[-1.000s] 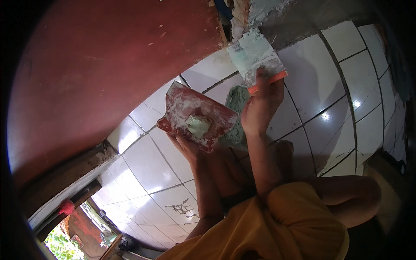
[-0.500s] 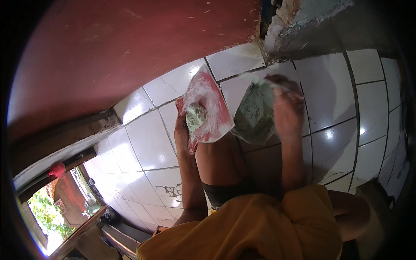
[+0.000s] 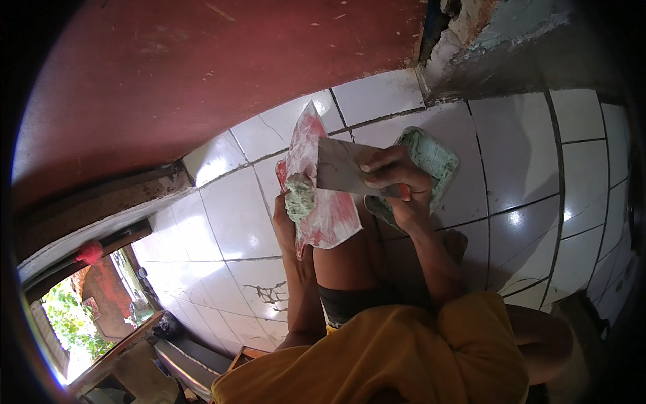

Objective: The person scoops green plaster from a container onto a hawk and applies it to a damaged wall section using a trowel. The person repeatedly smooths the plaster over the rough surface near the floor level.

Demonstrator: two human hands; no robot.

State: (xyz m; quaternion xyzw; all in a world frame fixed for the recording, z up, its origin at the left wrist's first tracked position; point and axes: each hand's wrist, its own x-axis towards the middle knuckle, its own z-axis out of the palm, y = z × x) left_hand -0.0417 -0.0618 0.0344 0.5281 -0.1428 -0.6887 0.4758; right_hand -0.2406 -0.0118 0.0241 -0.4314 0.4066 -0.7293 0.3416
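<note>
White floor tiles (image 3: 518,155) with dark joints run from a red wall (image 3: 202,87) at far left to a grey wall (image 3: 518,67) at far right, which ends in a ragged, broken edge. Around the middle, the left hand (image 3: 285,221) grips a smeared red board (image 3: 340,222) by its left side; its fingers are mostly hidden, so whether they are spread cannot be told. A lump of pale green putty (image 3: 300,198) sits on the board's left part. The right hand (image 3: 404,187) holds a flat grey spreader (image 3: 342,165), fingers pressed on its face; its left edge overlaps the board, contact unclear. Partly behind that hand, a putty-coated tray (image 3: 441,158) rests on the tiles, which stretch away beyond its right rim.
</note>
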